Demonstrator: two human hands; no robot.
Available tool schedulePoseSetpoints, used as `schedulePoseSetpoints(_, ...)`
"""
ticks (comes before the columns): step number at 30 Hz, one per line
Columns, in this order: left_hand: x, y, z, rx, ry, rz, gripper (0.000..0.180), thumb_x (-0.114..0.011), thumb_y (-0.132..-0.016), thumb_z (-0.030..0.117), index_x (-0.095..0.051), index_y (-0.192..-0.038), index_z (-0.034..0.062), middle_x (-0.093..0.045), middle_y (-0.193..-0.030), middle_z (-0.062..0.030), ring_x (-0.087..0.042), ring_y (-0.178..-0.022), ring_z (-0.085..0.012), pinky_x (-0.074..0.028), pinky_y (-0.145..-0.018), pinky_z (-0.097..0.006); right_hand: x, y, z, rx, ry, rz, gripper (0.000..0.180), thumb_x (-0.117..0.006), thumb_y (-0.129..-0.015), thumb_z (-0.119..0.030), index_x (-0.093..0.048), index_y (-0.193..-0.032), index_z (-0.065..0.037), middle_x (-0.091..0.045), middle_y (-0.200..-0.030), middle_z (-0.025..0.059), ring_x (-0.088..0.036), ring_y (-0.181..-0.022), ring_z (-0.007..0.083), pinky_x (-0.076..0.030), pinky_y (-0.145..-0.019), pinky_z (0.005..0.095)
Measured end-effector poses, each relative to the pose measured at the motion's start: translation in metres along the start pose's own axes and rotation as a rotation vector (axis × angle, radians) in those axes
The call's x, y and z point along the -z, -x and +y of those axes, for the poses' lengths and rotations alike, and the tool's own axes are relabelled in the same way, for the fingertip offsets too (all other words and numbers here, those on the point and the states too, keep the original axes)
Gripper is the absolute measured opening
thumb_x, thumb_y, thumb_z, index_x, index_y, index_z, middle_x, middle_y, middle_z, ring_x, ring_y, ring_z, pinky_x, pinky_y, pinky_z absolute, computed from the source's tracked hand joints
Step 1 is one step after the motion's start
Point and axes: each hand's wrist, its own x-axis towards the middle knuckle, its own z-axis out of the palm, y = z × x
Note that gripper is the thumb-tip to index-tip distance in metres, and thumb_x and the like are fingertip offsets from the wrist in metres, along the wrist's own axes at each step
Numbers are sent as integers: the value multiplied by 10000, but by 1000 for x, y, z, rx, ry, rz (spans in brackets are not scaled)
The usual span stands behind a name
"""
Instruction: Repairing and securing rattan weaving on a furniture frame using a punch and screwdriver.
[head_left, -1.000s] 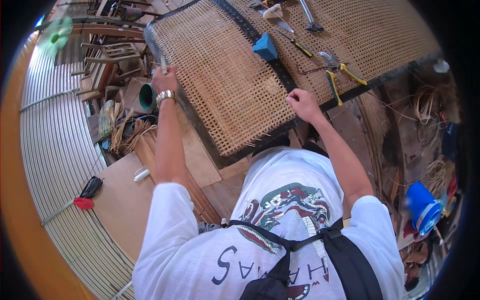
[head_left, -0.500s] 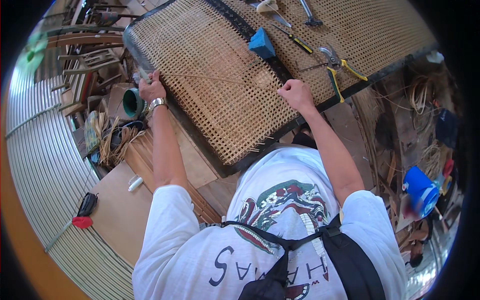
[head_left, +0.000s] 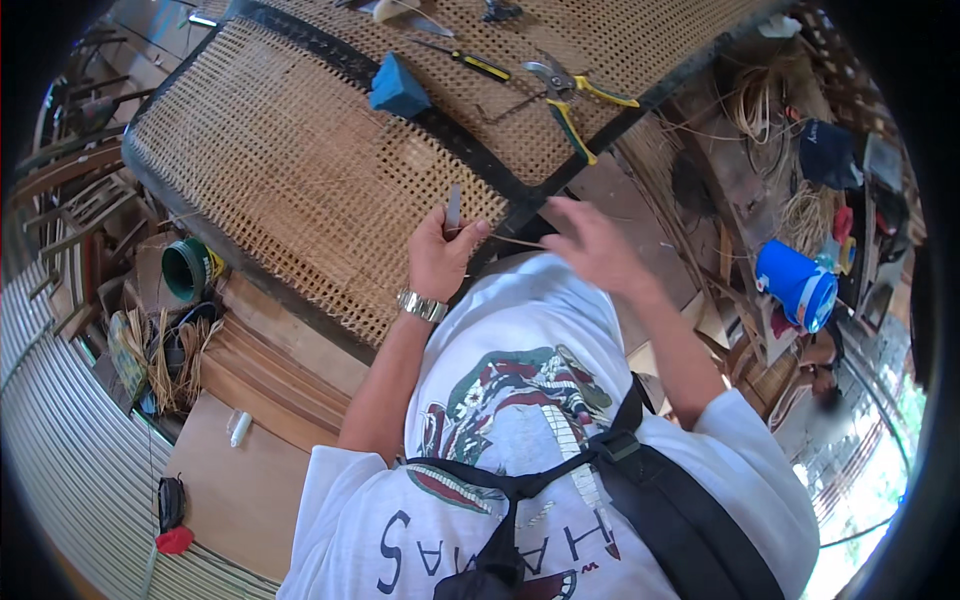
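Observation:
My left hand [head_left: 440,255] is closed around a short flat grey blade [head_left: 453,203], which points up past the thumb. A thin cane strip [head_left: 512,240] runs from its thumb toward my right hand [head_left: 605,245]. The right hand is slightly blurred, with fingers spread, and the strip's end lies close to its thumb. Just beyond both hands is a woven cane panel [head_left: 270,130] in a dark frame [head_left: 520,205]. The weave has open square holes near the hands and looks denser farther off.
On the panel lie a blue wedge-shaped block [head_left: 398,88], a black-and-yellow screwdriver [head_left: 470,62] and yellow-handled pruning shears [head_left: 565,90]. A green bucket [head_left: 185,270] stands at left, a blue bucket [head_left: 800,285] at right. Coiled cane [head_left: 760,100] hangs at far right.
My left hand has come from the panel's left edge to its near corner, close to my right hand. The right hand has loosened from a pinch to spread fingers. The view has shifted right.

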Motion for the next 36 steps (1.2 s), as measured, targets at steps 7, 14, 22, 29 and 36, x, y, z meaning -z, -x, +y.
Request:
schedulePoseSetpoints(7,-10,-2,-5,50,-3,-12,232,-761,-940,207,-611,-875,44,-636,-731,26,-523,-639,-61,-428,-558,-265,-45,-24,-5,-191,-711,-202,173,-655,-962,-163,-678,-1012,1,-732,-818,122,-705,-729,189,-545,-668,348)
schedulePoseSetpoints(14,16,-35,14,-35,-853,-20,281,-509,-1035,305,-617,-1058,46,-697,-845,-248,-649,-761,-481,-507,-685,-541,-7,-87,36,145,-14,21,144,-631,-913,-183,-710,-922,-63,-641,-917,157,-646,-902,381,-520,-811,474)
schedulePoseSetpoints(22,-1,-72,38,70,-1170,-107,319,-504,-1015,291,-685,-1052,30,-729,-942,-248,-716,-909,-419,-567,-811,-518,-34,-134,23,179,178,-21,116,-658,-902,-224,-722,-904,-128,-662,-950,115,-683,-915,324,-549,-802,461)
schedulePoseSetpoints(29,-11,-77,54,119,-1295,-134,272,-571,-975,240,-751,-1012,40,-736,-1012,-245,-728,-950,-400,-590,-828,-489,-30,-136,13,199,188,-51,140,-617,-911,-214,-720,-926,-120,-666,-970,113,-690,-927,345,-557,-803,469)
schedulePoseSetpoints(36,-27,-86,80,139,-1390,-207,274,-561,-950,180,-764,-1063,34,-735,-1096,-222,-727,-1018,-377,-590,-879,-476,-32,-149,4,211,240,-19,177,-582,-898,-186,-727,-928,-88,-693,-950,140,-710,-887,363,-573,-784,484)
